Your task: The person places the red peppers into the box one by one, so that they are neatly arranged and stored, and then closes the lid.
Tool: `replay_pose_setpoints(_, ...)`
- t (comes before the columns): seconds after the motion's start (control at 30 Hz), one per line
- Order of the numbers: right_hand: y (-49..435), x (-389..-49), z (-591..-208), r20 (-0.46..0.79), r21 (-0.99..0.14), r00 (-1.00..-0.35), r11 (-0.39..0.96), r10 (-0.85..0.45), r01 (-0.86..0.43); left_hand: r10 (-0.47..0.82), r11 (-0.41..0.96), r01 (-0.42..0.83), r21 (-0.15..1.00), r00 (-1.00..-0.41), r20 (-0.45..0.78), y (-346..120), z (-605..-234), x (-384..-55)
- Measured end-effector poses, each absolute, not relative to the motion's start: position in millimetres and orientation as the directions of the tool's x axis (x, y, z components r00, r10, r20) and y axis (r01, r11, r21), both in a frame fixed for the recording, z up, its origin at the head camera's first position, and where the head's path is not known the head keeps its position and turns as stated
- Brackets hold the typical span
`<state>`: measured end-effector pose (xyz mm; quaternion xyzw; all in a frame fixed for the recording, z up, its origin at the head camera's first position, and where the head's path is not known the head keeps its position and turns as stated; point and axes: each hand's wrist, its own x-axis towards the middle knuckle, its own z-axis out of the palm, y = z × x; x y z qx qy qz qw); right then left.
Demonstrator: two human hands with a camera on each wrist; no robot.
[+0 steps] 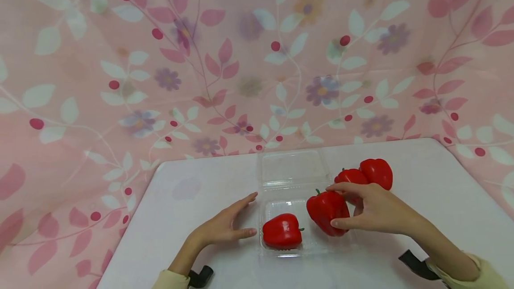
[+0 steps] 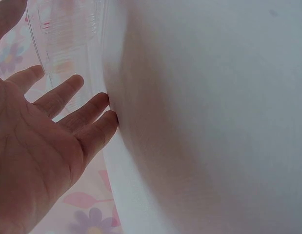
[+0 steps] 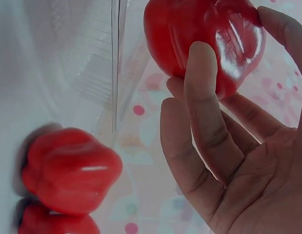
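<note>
My right hand point(image 1: 373, 206) holds a red bell pepper point(image 1: 327, 212) between thumb and fingers, over the right side of a clear plastic clamshell container point(image 1: 286, 205). In the right wrist view, the fingers point(image 3: 202, 78) curl against the glossy pepper point(image 3: 182, 36). Another red bell pepper point(image 1: 282, 232) lies on its side in the container's front left, its green stem pointing right. Just left of the container is my left hand point(image 1: 221, 226), fingers spread and holding nothing. Its fingertips are close to the container wall, and the left wrist view shows the palm point(image 2: 43, 146).
Two more red bell peppers, one behind the right hand point(image 1: 350, 175) and one beside it point(image 1: 377, 173), lie on the white table point(image 1: 209, 182). The container's transparent lid point(image 1: 295, 167) is folded back toward the floral curtain point(image 1: 241, 57).
</note>
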<state>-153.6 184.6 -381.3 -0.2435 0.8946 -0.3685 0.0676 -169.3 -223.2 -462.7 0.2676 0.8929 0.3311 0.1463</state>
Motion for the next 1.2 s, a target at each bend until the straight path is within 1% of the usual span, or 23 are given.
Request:
replay_pose_setpoints(0.13,179.7,-154.0,-383.4,0.044,-0.687,-0.857,0.607,-0.514,-0.399,0.573,0.640,0.380,0.668,-0.815,-0.086,-223.4,-464.0,-169.3)
replay_pose_setpoints(0.37,173.6,-153.6,-388.9,0.047,-0.575,-0.839,0.672,-0.542,-0.466,0.563,0.645,0.366,0.671,-0.821,-0.094,-223.0,-464.0,-169.2)
replay_pose_setpoints(0.53,167.4,-152.7,-391.1,0.031,-0.514,-0.819,0.694,-0.573,-0.505,0.557,0.649,0.357,0.672,-0.825,-0.101,-222.9,-462.7,-168.8)
replay_pose_setpoints(0.77,159.9,-152.8,-392.7,-0.012,-0.500,-0.798,0.694,-0.603,-0.517,0.564,0.640,0.367,0.676,-0.821,-0.088,-224.2,-464.9,-169.3)
replay_pose_setpoints(1.03,159.3,-154.3,-395.8,-0.010,-0.484,-0.786,0.691,-0.618,-0.537,0.560,0.639,0.356,0.682,-0.823,-0.095,-224.0,-463.7,-168.5)
replay_pose_setpoints(1.2,162.0,-156.1,-393.4,-0.013,-0.506,-0.766,0.665,-0.643,-0.549,0.558,0.639,0.351,0.684,-0.824,-0.098,-223.6,-462.6,-167.7)
